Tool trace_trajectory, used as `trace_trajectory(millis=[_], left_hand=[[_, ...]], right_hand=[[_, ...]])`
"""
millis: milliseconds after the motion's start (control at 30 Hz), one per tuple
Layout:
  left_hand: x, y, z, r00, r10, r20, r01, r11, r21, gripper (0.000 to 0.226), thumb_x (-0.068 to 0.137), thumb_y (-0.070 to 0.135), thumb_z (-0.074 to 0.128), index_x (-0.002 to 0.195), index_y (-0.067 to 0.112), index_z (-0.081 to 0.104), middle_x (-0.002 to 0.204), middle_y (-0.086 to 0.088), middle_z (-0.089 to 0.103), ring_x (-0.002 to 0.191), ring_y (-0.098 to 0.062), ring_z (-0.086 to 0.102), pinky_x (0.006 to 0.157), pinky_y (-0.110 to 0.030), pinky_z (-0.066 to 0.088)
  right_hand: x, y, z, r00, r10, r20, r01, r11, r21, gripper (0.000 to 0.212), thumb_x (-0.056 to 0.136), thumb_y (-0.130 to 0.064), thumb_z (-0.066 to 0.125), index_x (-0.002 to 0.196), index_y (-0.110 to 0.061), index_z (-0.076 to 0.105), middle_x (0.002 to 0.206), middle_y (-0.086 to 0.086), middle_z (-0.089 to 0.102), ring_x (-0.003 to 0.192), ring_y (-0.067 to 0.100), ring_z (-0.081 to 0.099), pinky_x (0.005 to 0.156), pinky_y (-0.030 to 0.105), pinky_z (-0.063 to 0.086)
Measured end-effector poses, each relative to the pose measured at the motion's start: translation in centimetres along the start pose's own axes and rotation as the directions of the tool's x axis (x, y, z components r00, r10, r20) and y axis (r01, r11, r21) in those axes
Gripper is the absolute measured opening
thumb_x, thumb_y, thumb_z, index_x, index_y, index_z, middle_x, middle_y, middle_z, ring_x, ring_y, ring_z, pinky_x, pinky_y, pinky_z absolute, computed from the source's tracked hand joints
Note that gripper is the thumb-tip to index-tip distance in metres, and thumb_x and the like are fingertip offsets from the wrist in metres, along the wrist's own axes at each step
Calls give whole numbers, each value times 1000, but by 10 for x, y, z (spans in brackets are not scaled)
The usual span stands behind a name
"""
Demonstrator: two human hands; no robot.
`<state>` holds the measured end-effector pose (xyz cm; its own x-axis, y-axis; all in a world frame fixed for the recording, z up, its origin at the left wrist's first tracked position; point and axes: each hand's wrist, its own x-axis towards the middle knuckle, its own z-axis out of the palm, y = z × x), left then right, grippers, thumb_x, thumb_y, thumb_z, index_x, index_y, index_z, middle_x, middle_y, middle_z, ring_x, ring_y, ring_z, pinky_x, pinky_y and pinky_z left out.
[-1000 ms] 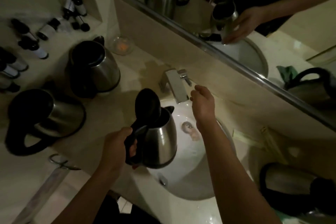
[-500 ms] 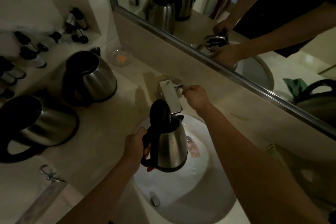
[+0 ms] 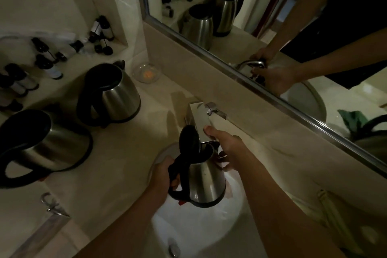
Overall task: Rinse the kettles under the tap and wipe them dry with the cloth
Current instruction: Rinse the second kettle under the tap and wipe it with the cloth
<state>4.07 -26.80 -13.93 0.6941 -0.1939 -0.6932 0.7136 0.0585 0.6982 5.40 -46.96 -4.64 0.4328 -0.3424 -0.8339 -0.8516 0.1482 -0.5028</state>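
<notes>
Over the white sink [image 3: 209,234] I hold a steel kettle [image 3: 207,182] upright, its black lid [image 3: 188,138] flipped open just under the square chrome tap [image 3: 199,117]. My left hand [image 3: 165,174] grips its black handle. My right hand [image 3: 228,148] reaches in from the right, its fingers against the kettle's far upper side and its thumb touching the tap's end. I cannot tell whether water is running. Two more steel kettles [image 3: 113,96] [image 3: 44,144] stand on the counter to the left. The green cloth [image 3: 354,119] shows only in the mirror.
Small dark-capped bottles [image 3: 46,63] line the shelf at the far left. A small glass dish [image 3: 146,72] sits against the wall behind the nearer kettle. The tap's lever [image 3: 217,111] points right. A mirror [image 3: 272,27] runs along the back wall.
My right hand has left the tap lever and come down onto the kettle. The kettle has moved up under the spout.
</notes>
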Motion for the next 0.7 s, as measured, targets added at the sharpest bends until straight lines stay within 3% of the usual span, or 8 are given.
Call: trace_trajectory(millis=[100,233,400,567,700], left_hand=[[10,-5,-9,999,-19,36,20,1000,-22,55,99,25,38,46,20,48,44,-3,40,35,-16,33,40,-25,27],[24,-14,-24,995,-57,85,64,994,-84,54,97,29,37,45,20,47,44,-5,38,34,-18,33,42,-29,27],[37,-17,-34,981,-108,164,124,988,-94,45,95,27,37,53,11,43,44,-7,41,34,-20,34,41,-26,30],[40,-13,-41,940,-136,314,172,981,-89,30,80,32,45,60,9,44,42,-10,37,39,-23,35,49,-34,30],[40,-11,-44,901,-127,415,194,973,-123,36,85,28,41,58,6,50,45,-11,37,44,-25,36,54,-37,30]], right_hand=[[5,-1,-1,1000,19,9,-19,1000,10,87,62,-59,90,125,-10,58,113,16,61,106,42,62,90,58,54],[8,1,-1,997,57,55,-61,995,78,71,70,-53,89,116,-13,54,107,16,59,93,36,61,67,47,55],[15,4,0,993,84,79,-89,993,71,106,55,-62,93,137,-13,48,135,23,52,115,49,56,88,62,56],[15,3,-1,994,84,63,-88,994,70,118,49,-63,94,145,-13,46,141,24,49,122,52,53,100,71,48],[12,1,-3,994,83,78,-87,995,50,120,53,-63,93,150,-15,42,151,23,44,129,54,49,101,72,47]])
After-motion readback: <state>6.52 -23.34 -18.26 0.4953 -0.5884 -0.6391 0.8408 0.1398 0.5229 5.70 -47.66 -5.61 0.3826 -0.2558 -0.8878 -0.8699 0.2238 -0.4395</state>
